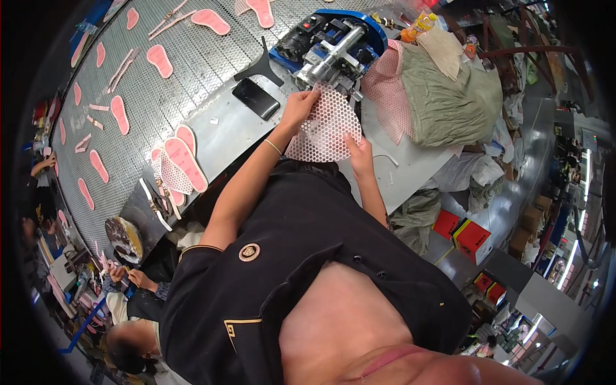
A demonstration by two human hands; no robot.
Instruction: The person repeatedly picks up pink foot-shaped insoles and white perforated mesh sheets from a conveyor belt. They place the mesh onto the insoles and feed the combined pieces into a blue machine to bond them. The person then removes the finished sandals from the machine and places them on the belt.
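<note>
Both hands hold a flat piece of white and pink honeycomb-patterned fabric [326, 131] by its edges. My left hand [300, 108] pinches its upper left edge, close to the machine. Fingers and thumb of my right hand [360, 155] close on its lower right edge. Just beyond the piece stands a blue-framed machine [333, 54] with a metal cylinder arm, and the fabric's upper end reaches the tip of that arm. Whether it lies under the machine's working part, I cannot tell.
A black phone [255, 99] lies left of my left hand. Pink insoles [185, 164] are stacked nearer me, and several more lie on the conveyor belt [138, 90]. Olive-green cloth [452, 99] covers the table's right side. Another person's hands [138, 278] work at the lower left.
</note>
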